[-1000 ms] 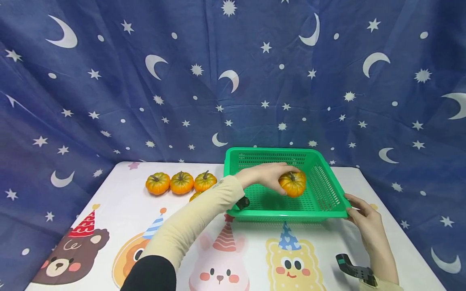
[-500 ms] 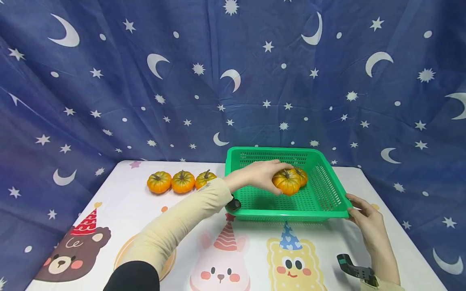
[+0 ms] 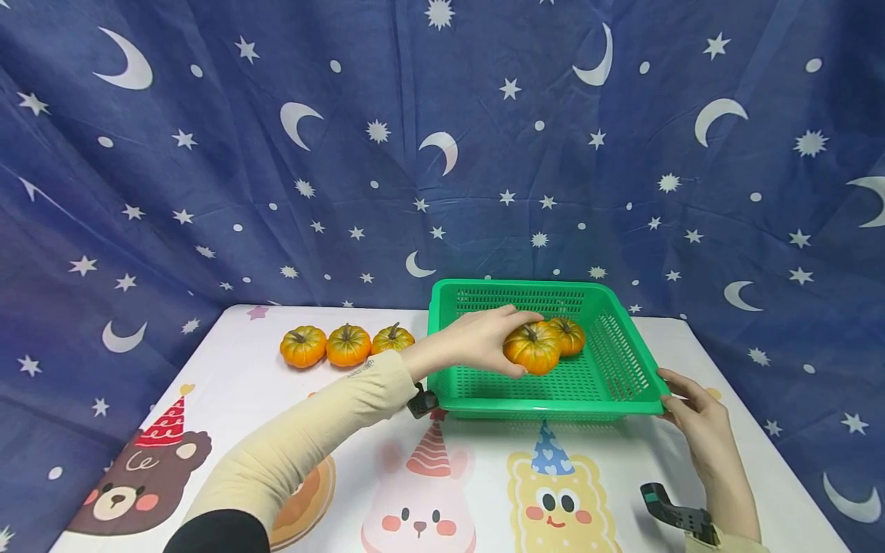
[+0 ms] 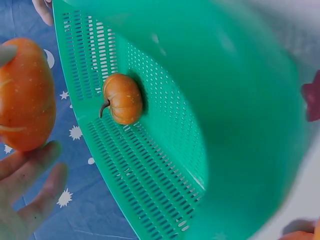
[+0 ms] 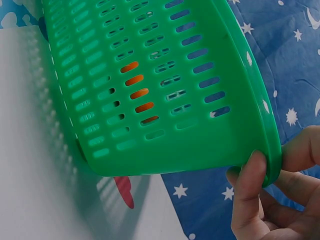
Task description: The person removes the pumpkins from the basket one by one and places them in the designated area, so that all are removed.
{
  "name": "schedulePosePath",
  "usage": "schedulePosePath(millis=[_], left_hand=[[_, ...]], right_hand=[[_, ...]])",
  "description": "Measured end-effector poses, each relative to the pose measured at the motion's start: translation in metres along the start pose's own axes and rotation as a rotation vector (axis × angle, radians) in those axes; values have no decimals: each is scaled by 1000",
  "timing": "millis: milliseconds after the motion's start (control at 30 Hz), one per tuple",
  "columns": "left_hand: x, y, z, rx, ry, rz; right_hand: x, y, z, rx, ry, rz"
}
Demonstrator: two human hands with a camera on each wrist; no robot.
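My left hand (image 3: 480,338) grips a small orange pumpkin (image 3: 532,348) over the green basket (image 3: 546,405), thumb and fingers around its sides. In the left wrist view that held pumpkin (image 4: 27,95) appears large at the left, high over the basket's rim. A second pumpkin (image 3: 567,336) sits inside the basket, partly behind the held one in the head view. My right hand (image 3: 698,422) pinches the basket's near right corner, thumb on the outside of the rim (image 5: 272,150) and fingers on its other side.
Several more pumpkins (image 3: 349,345) stand in a row on the table left of the basket. A white cloth with cartoon animals (image 3: 418,511) covers the table. Behind it hangs a blue curtain (image 3: 346,153) with moons and stars.
My left hand has shifted left with the pumpkin it holds, uncovering the other pumpkin in the basket. The left forearm has swung left too. My right hand stays at the basket corner.
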State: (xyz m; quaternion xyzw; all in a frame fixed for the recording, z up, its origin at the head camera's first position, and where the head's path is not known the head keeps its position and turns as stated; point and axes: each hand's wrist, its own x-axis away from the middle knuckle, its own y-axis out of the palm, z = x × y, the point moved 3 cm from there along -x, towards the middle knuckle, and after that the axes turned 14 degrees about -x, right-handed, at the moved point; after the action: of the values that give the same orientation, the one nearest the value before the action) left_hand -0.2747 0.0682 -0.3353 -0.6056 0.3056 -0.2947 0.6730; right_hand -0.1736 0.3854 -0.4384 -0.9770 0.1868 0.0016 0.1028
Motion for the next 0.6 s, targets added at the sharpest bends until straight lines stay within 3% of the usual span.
schedulePosePath(millis=[167, 600], left_hand=[[14, -4, -2, 0, -20, 23], [47, -6, -10, 55, -65, 46]], right_hand=[[12, 7, -19, 51, 10, -18], [8, 4, -9, -26, -2, -6]])
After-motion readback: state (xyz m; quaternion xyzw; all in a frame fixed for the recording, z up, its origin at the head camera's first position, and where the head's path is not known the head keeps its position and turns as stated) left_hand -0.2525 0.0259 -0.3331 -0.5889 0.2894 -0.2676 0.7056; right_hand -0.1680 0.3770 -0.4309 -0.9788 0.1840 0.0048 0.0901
